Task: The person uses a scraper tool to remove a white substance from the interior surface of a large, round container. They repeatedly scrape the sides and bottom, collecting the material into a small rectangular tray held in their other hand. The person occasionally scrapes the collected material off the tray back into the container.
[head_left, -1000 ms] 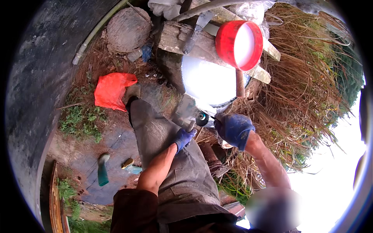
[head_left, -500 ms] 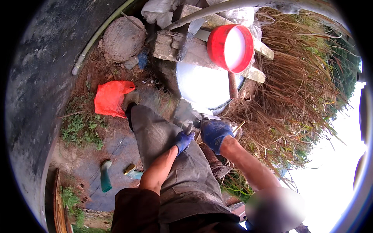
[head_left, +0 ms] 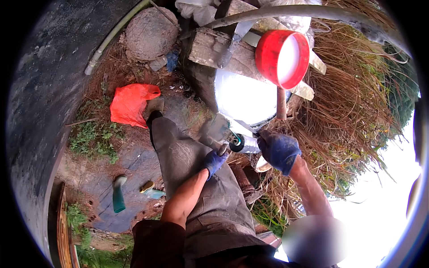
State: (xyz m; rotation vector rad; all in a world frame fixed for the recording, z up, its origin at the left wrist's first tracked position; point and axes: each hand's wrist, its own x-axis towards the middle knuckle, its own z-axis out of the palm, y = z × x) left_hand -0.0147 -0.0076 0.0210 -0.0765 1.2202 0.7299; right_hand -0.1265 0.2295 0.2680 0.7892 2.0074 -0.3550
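My left hand (head_left: pixel 215 161), in a blue-purple glove, is closed around the handle of what looks like a trowel. Its flat grey blade (head_left: pixel 213 128) extends away in front of my knee. To the right, my right hand (head_left: pixel 280 149), gloved in blue, has curled fingers on a narrow metal blade (head_left: pixel 242 126) whose grip is hidden. Between the hands lies a pale cylinder with a dark, teal-rimmed end (head_left: pixel 244 144); what it is I cannot tell. Just beyond them is a container of glaring white material (head_left: pixel 245 96).
A red bowl (head_left: pixel 268 56), white inside, rests above the container beside wooden blocks (head_left: pixel 208 47) and a grey-handled blade (head_left: pixel 231 48). A red plastic bag (head_left: pixel 129 105) and green boots (head_left: pixel 118 194) are on the left. Dry grass (head_left: pixel 348 98) fills the right; a dark wall (head_left: pixel 44 89) runs along the left.
My right hand has moved right, away from my left hand, uncovering the cylinder and the narrow blade. My left hand stays near my thigh. The view has shifted slightly.
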